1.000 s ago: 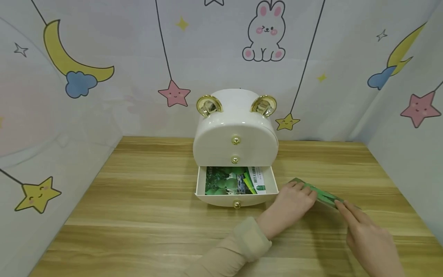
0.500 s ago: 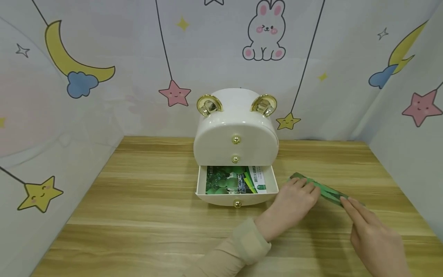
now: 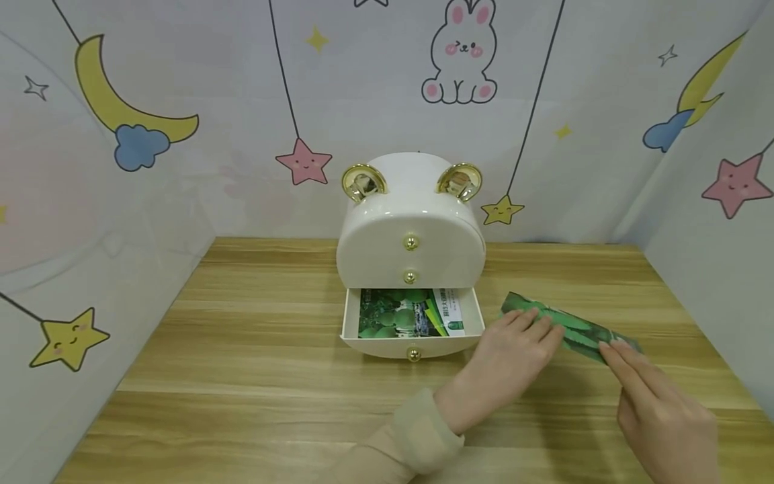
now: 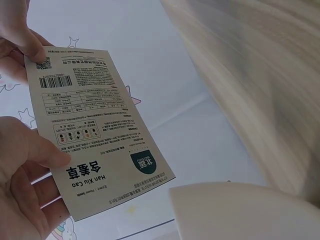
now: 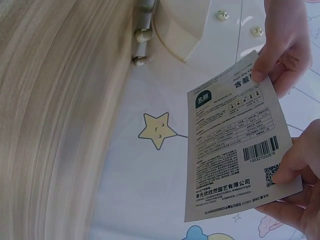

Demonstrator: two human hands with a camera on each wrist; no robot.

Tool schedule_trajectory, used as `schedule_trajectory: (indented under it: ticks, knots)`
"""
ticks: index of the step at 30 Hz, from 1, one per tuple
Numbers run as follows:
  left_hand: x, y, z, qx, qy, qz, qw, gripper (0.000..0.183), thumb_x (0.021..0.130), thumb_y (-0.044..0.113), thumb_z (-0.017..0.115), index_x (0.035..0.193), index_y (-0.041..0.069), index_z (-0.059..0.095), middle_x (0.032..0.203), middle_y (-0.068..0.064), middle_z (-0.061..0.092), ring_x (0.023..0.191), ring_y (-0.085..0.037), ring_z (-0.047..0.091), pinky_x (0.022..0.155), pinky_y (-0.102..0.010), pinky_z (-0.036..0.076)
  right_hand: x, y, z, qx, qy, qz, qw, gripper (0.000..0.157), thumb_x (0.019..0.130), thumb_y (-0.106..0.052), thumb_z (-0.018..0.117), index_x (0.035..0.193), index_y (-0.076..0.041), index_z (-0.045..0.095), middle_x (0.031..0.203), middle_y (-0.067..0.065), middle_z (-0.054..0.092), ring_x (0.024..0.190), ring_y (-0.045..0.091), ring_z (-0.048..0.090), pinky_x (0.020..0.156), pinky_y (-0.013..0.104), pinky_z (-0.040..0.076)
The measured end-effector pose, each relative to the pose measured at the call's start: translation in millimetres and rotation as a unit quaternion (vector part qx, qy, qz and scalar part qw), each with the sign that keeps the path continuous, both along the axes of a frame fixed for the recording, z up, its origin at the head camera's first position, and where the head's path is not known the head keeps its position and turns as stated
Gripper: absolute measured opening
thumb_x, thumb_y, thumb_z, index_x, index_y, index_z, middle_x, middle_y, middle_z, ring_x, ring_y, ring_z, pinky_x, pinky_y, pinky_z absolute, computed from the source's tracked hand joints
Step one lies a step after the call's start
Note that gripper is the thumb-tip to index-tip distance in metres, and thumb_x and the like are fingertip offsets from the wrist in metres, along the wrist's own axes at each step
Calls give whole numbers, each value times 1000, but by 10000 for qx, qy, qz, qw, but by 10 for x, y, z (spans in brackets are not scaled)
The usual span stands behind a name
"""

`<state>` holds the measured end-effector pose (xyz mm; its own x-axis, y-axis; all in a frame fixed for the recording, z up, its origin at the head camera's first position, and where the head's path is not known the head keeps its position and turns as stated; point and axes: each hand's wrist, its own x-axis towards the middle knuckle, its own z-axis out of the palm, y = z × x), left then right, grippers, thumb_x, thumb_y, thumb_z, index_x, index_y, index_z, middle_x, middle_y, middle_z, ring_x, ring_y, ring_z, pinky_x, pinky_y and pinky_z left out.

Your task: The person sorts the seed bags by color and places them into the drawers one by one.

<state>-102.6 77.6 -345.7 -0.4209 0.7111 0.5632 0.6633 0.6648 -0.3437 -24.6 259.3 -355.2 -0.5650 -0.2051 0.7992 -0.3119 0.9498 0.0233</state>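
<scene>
Both hands hold one seed packet (image 3: 583,333), tilted above the table to the right of the white cabinet. Its green printed face shows in the head view. Both wrist views show the pale back, with a barcode (image 5: 260,149), a QR code and small print reading "Han Xiu Cao". My left hand (image 3: 514,356) pinches the end nearer the cabinet, thumb (image 4: 52,156) on the printed back. At the other end my right hand (image 3: 665,413) pinches the packet beside the QR code. Another green packet (image 3: 402,314) lies in the cabinet's pulled-out bottom drawer (image 3: 474,323).
The white cabinet (image 3: 375,252) has gold ears and round gold knobs (image 3: 411,242), and stands at the back middle of the wooden table (image 3: 242,376). Patterned cloth walls (image 3: 242,168) with stars, moons and a rabbit enclose the back and both sides.
The packet has tipped so more of its green face shows in the head view. Both hands keep hold of it, the right hand shifting slightly rightward. The drawer and its packet stay put.
</scene>
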Motion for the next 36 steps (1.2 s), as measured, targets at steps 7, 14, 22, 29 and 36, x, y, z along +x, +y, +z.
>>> schedule_trajectory:
  ticks: [7,14,22,29,36]
  knots:
    - [40,-88,17,-31,-11,18,10000,29,95,19,45,118,29,59,118,11,63,111,-5,58,96,-22,47,-12,-22,-9,45,98,127,9999,46,95,-22,26,110,-6,66,98,16,70,72,36,65,58,42,47]
    - [23,-223,-12,43,67,-94,9999,29,95,18,45,118,27,60,119,7,64,110,-7,59,96,-22,47,-60,-86,-67,55,269,394,9988,41,95,-19,31,111,-8,66,101,12,70,119,4,51,68,32,48]
    - [44,-364,-24,222,136,-247,9994,29,94,17,46,117,24,61,116,5,65,108,-8,61,94,-22,48,-88,-189,-54,54,520,688,9963,39,94,-16,32,107,-6,68,97,11,71,124,-15,30,66,30,50]
    - [79,-474,-51,355,-53,-456,9983,30,94,12,46,118,20,61,118,4,64,111,-9,59,97,-23,46,-99,-246,-32,2,557,1204,9912,37,93,-10,34,109,-3,66,101,14,69,127,-7,35,106,3,23]
    - [93,-622,-102,335,92,-683,9971,30,94,9,45,118,17,61,118,3,65,111,-10,59,97,-24,47,-129,-283,-41,-5,654,1607,9848,37,90,-5,34,108,-1,66,103,13,69,116,13,57,107,10,29]
